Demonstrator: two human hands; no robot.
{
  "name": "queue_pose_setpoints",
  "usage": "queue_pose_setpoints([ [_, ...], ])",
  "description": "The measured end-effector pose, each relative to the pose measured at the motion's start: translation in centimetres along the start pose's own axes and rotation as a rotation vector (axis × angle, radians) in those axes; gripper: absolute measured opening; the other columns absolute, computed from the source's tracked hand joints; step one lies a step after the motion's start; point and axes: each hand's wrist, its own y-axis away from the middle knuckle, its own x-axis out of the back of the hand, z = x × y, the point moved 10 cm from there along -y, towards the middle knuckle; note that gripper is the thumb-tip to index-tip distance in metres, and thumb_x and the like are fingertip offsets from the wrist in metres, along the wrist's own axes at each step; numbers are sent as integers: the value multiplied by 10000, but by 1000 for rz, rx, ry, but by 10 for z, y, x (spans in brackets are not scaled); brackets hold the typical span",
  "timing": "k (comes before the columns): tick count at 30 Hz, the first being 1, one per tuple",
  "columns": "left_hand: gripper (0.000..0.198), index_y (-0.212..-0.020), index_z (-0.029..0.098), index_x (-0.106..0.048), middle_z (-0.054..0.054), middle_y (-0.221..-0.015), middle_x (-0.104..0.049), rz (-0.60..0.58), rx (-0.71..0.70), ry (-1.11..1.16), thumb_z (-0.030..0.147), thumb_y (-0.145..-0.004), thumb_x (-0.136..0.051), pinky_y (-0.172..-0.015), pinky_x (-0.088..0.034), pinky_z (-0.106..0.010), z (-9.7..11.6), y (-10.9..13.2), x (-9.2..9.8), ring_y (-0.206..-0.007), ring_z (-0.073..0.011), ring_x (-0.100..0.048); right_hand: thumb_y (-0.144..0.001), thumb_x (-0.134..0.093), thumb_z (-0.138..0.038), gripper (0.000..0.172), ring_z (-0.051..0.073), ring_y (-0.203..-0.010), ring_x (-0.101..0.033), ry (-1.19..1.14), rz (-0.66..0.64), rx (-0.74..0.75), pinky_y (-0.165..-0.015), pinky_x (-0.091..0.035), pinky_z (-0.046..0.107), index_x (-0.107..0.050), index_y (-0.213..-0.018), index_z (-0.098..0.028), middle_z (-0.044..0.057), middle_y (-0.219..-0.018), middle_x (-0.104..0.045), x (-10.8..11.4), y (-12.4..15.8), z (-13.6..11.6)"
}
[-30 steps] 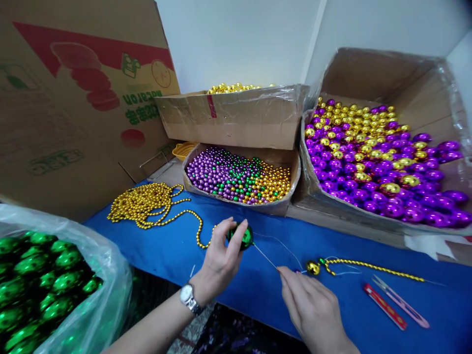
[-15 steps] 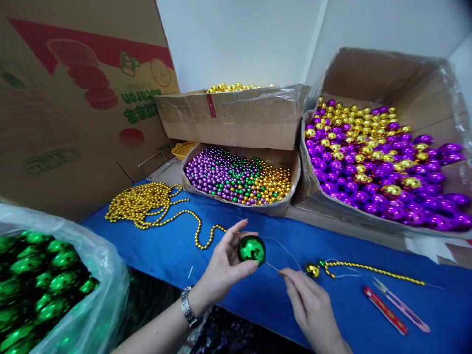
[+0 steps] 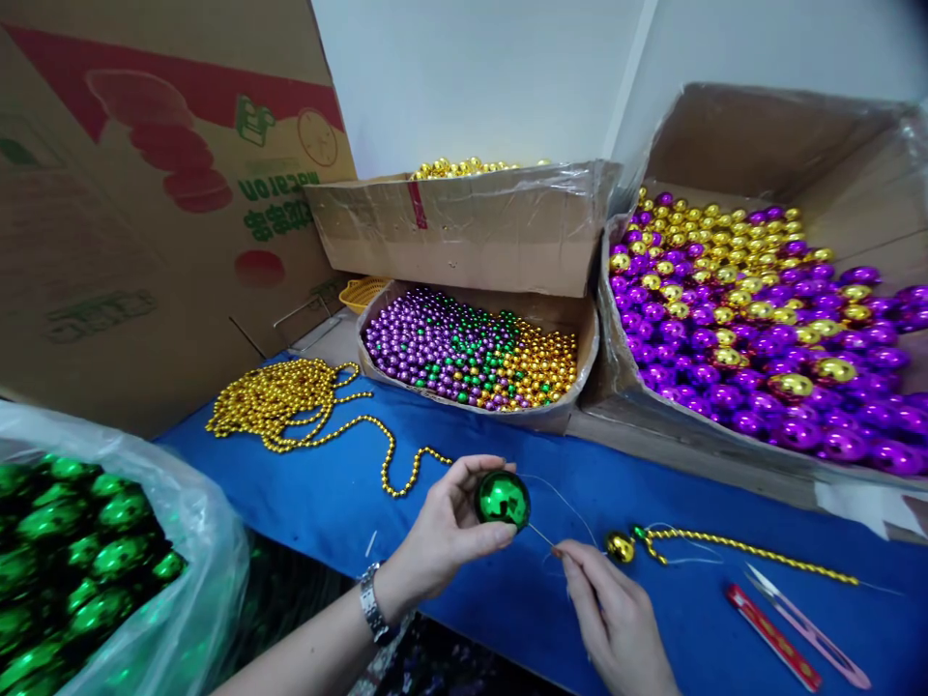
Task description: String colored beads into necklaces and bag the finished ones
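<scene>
My left hand (image 3: 442, 527) pinches a shiny green ball (image 3: 503, 499) between thumb and fingers above the blue table (image 3: 333, 493). A thin needle (image 3: 542, 535) sticks out of the ball toward my right hand (image 3: 613, 614), whose fingertips pinch its end. Fine thread arcs from the ball to a gold bead (image 3: 620, 547) at the head of a twisted gold strand (image 3: 746, 553) lying to the right. A watch sits on my left wrist.
A loose gold bead chain (image 3: 290, 401) is piled at the left. A shallow box of small purple, green and gold beads (image 3: 471, 353) stands behind, a large box of purple and gold balls (image 3: 754, 319) at right, a bag of green balls (image 3: 79, 561) at left. Red snips (image 3: 772, 636) and pink snips (image 3: 808, 628) lie right.
My left hand has carried the green ball to the right and lower, closing the gap to my right hand. More of the needle is now inside the ball.
</scene>
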Motion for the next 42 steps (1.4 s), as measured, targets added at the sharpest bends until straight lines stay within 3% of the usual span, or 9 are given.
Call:
queue_pose_setpoints([
  [19, 522, -1145, 191, -497, -111, -1263, -498, -14, 51, 10, 173, -690, -752, -759, -475, -257, -9, -19, 2, -976, -179, -533, -939, -407, -188, 199, 169, -853, -658, -70, -39, -59, -758, -526, 236, -564, -1059, -215, 50, -924, -673, -8, -7, 22],
  [42, 529, -1151, 193, -511, -109, -1275, -502, -41, 57, -28, 151, -684, -756, -810, -464, -266, -10, -29, -4, -1025, -190, -521, -946, -402, -198, 203, 147, -871, -655, -121, -81, -111, -766, -507, 205, -561, -1069, -232, 40, -952, -673, -7, -11, 33],
])
